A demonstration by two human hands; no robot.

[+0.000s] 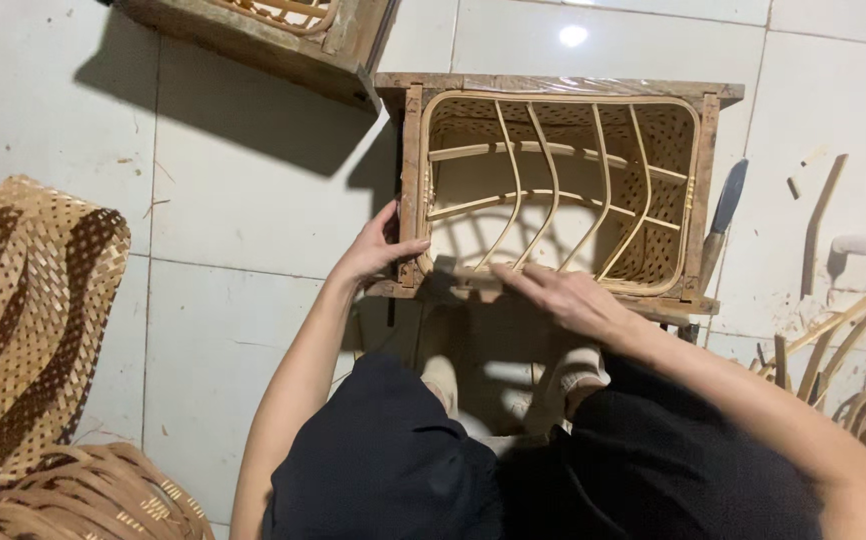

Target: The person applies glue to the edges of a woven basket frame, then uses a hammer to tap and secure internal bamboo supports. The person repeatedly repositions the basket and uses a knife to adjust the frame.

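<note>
A pile of woven mats [23,330] is lying far off to the left. Bent cane strips [843,370] are lying on the floor [233,200] to the right.

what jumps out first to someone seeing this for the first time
A rattan basket frame set in a wooden mould sits at centre on the white tiled floor, curved ribs showing inside. The left hand grips its near left corner while the right hand lies flat on the near rim. Woven cane sheets pile up at left.
</note>
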